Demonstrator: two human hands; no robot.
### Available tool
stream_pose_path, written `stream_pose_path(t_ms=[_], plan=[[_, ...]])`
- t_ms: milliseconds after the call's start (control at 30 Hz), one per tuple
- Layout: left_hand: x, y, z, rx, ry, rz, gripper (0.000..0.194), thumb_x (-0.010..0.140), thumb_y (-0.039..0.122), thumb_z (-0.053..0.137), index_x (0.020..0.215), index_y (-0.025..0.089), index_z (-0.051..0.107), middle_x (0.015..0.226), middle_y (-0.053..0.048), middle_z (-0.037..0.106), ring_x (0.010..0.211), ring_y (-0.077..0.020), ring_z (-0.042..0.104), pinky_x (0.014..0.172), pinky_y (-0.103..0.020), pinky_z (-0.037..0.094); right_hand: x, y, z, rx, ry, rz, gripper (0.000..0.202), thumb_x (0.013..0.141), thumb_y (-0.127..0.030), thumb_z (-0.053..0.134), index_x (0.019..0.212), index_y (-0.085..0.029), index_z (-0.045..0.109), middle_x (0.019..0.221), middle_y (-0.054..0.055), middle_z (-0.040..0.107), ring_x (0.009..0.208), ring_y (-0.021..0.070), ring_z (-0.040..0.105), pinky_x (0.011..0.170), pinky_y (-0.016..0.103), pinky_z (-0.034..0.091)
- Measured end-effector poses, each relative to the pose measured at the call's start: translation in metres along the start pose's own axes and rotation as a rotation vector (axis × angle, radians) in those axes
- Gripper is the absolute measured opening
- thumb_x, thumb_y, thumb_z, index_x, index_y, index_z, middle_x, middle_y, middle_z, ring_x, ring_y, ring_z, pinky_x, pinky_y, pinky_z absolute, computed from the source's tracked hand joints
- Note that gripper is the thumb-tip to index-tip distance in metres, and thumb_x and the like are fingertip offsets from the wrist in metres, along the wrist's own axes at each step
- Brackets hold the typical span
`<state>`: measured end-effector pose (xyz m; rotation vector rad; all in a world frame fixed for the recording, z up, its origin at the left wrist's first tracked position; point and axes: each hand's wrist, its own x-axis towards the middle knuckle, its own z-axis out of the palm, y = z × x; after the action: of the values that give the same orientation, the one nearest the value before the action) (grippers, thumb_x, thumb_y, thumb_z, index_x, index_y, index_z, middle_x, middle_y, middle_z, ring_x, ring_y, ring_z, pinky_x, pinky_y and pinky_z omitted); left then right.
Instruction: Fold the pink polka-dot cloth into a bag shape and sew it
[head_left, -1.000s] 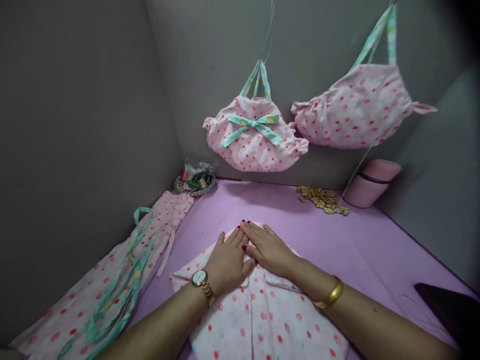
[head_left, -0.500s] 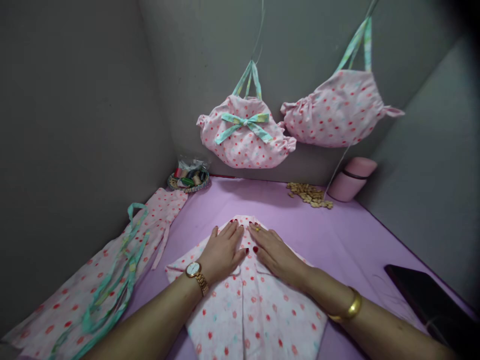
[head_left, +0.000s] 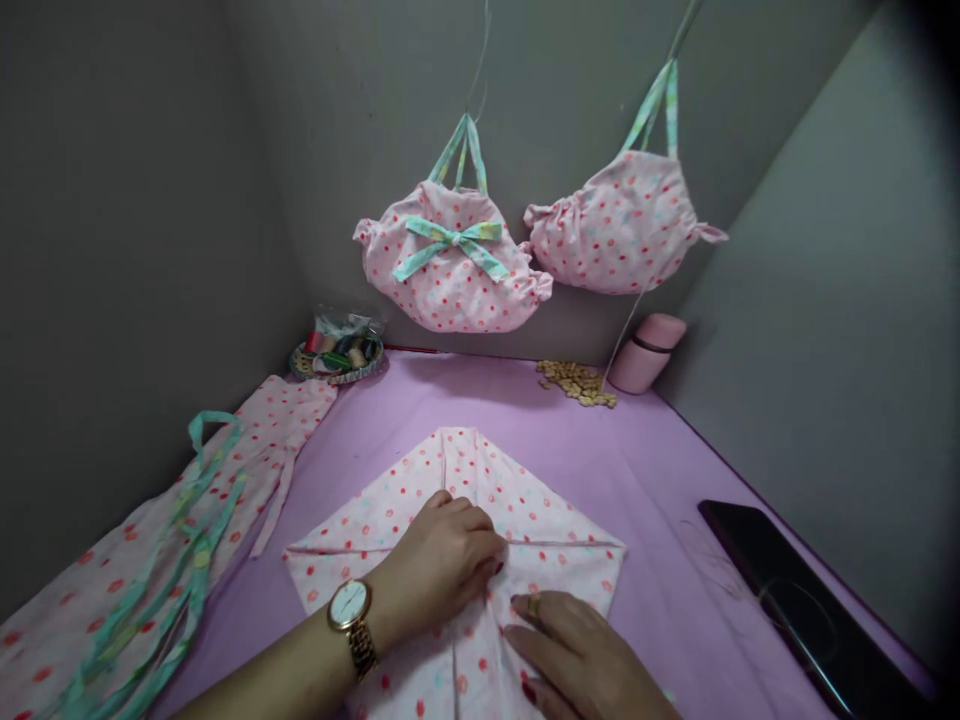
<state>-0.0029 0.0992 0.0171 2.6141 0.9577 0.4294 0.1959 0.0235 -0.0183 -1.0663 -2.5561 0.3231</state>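
Observation:
A pale pink cloth [head_left: 540, 500] with red dots lies folded in front of me, its far end tapering to a narrow flat edge. Fold lines run across it and down its middle. My left hand [head_left: 446, 560], with a watch at the wrist, has its fingers curled and closed on the cloth near the middle; the fingertips are partly hidden. Lower and to the right, my right hand [head_left: 577, 650] rests on the cloth, fingers stretched out and slightly apart. The near part of the cloth runs out of view.
Left lies another dotted cloth [head_left: 277, 420] with green ties [head_left: 199, 560]. Behind are a basket of thread spools [head_left: 337, 360], a pile of small tan pieces [head_left: 577, 382] and a pink cylinder [head_left: 649, 353]. Two dotted bags [head_left: 457, 290] hang above. A black phone [head_left: 795, 590] lies right.
Both hands have drawn back toward me from the cloth's far end. My left fingers have curled closed; my right hand remains flat. The view has shifted to the right.

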Motion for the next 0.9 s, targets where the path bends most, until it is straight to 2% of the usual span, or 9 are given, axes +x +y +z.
stream_pose_path(t_ms=[100,267,333,400,467,600,667,767,900], plan=[[-0.001,0.004,0.004,-0.007,-0.010,-0.042,0.019,0.088,0.020,0.045,0.096,0.021,0.062,0.091,-0.004,0.062,0.086,-0.0176,0.054,0.078,-0.033,0.037,-0.007,0.008,-0.009,0.024,0.053,0.050,0.019,0.085,-0.017,0.046,0.094,-0.021,0.062,0.087,0.007,0.066,0.079,0.0191,0.060,0.072,0.030,0.049],[0.000,0.004,0.012,0.009,-0.012,-0.141,0.022,0.089,0.019,0.041,0.092,0.020,0.063,0.085,-0.004,0.061,0.082,-0.0192,0.054,0.076,-0.036,0.039,-0.014,0.041,-0.042,0.024,0.142,0.524,0.022,0.091,-0.026,0.037,0.096,-0.021,0.057,0.092,0.007,0.063,0.084,0.0203,0.059,0.073,0.032,0.048],[0.000,0.007,0.012,0.012,0.009,-0.191,0.023,0.088,0.017,0.040,0.092,0.018,0.063,0.087,-0.006,0.061,0.083,-0.0198,0.054,0.075,-0.035,0.041,-0.017,0.051,-0.048,0.045,0.110,0.611,0.022,0.091,-0.029,0.036,0.093,-0.021,0.056,0.091,0.006,0.063,0.082,0.0204,0.060,0.071,0.032,0.047],[-0.001,0.015,0.007,0.014,0.018,-0.182,0.020,0.086,0.015,0.042,0.090,0.018,0.062,0.093,-0.007,0.061,0.085,-0.0199,0.054,0.074,-0.033,0.042,-0.020,0.055,-0.050,0.070,0.093,0.612,0.022,0.091,-0.029,0.035,0.091,-0.022,0.056,0.090,0.006,0.063,0.081,0.0199,0.060,0.070,0.032,0.047],[-0.002,0.028,0.000,0.031,-0.045,-0.145,0.016,0.083,0.016,0.046,0.085,0.018,0.062,0.094,-0.007,0.062,0.084,-0.0201,0.056,0.073,-0.032,0.043,-0.023,0.053,-0.048,0.073,0.092,0.579,0.021,0.090,-0.029,0.037,0.091,-0.021,0.056,0.089,0.006,0.062,0.081,0.0198,0.059,0.071,0.032,0.046],[-0.005,0.055,-0.015,0.123,-0.473,-0.247,0.028,0.085,0.027,0.046,0.078,0.014,0.069,0.076,-0.013,0.069,0.066,-0.0241,0.062,0.057,-0.033,0.042,-0.026,0.051,-0.047,0.073,0.099,0.596,0.022,0.090,-0.030,0.037,0.099,-0.022,0.055,0.098,0.007,0.062,0.088,0.0216,0.059,0.077,0.035,0.046],[-0.011,0.064,-0.018,0.100,-0.610,-0.281,0.034,0.086,0.030,0.044,0.077,0.013,0.071,0.072,-0.015,0.070,0.062,-0.0250,0.063,0.052,-0.031,0.038,-0.026,0.055,-0.050,0.082,0.090,0.635,0.024,0.090,-0.031,0.037,0.103,-0.023,0.055,0.103,0.008,0.063,0.092,0.0229,0.059,0.080,0.038,0.045],[-0.029,0.070,-0.016,-0.142,-0.597,-0.327,0.032,0.085,0.033,0.046,0.079,0.016,0.072,0.070,-0.010,0.071,0.059,-0.0190,0.060,0.048,-0.025,0.033,-0.024,0.064,-0.053,0.098,0.036,0.688,0.024,0.088,-0.033,0.038,0.102,-0.023,0.056,0.099,0.008,0.065,0.088,0.0241,0.061,0.079,0.039,0.045],[-0.055,0.075,-0.004,-0.445,-0.532,-0.463,0.025,0.082,0.032,0.050,0.079,0.021,0.072,0.060,-0.001,0.065,0.048,-0.0103,0.048,0.044,-0.020,0.029,-0.024,0.077,-0.055,0.174,-0.031,0.708,0.021,0.087,-0.035,0.041,0.095,-0.024,0.056,0.088,0.005,0.067,0.081,0.0225,0.062,0.075,0.035,0.045]])
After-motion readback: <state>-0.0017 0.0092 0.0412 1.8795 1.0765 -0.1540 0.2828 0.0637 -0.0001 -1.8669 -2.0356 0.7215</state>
